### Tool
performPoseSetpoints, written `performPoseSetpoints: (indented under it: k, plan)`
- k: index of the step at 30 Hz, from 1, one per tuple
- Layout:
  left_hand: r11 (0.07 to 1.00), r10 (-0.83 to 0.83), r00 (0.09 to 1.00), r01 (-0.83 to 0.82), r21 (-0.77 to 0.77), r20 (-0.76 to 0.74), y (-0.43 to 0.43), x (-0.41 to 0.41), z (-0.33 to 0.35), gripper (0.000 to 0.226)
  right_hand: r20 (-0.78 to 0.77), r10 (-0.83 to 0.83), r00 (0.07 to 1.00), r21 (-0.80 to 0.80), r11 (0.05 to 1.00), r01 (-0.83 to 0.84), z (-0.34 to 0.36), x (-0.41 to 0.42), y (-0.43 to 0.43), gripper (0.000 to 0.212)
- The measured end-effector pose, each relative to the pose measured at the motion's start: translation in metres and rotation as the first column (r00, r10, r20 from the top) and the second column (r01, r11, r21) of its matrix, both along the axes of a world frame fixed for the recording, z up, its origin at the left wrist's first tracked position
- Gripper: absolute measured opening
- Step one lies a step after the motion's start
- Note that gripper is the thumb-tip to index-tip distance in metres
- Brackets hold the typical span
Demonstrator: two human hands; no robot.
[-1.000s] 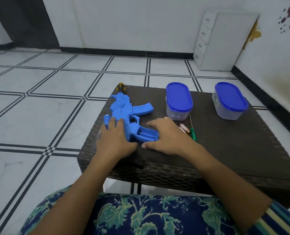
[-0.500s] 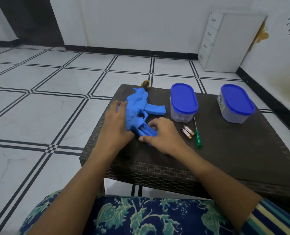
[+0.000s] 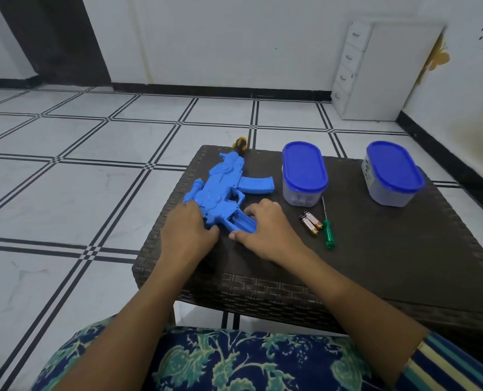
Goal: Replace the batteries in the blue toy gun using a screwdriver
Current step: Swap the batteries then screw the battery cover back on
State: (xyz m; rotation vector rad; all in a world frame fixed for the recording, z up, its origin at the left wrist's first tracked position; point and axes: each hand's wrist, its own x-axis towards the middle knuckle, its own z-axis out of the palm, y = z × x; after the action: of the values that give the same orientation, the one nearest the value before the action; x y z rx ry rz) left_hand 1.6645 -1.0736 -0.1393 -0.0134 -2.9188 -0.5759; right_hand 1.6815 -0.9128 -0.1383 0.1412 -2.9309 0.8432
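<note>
Since a moment ago the left hand (image 3: 191, 235) slides back to press the toy gun (image 3: 223, 193) flat on the desk (image 3: 403, 263), grip closed on nothing, while the right hand (image 3: 265, 231), fingers curled loosely at the open battery slot, holds nothing I can see, so fresh batteries (image 3: 310, 222) look next.

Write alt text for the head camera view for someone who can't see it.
Two bare hands, left and right, rest on a blue toy gun lying on a dark wicker table. Right of it lie two batteries, a green-handled screwdriver and two blue-lidded containers.
</note>
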Motion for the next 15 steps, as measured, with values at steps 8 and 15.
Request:
performPoseSetpoints:
  k: [8,15]
  plan:
    - [0.979,-0.14,0.924,0.076,-0.19,-0.356,0.0,-0.001,0.019,0.06,0.04,-0.076,0.996,-0.481,0.872,0.086,0.006,-0.006,0.013,0.031]
    - [0.975,-0.175,0.877,0.091,-0.202,-0.448,-0.002,0.003,0.019,0.066,-0.007,-0.095,0.995,-0.433,0.898,0.082,-0.004,-0.01,0.011,0.032]
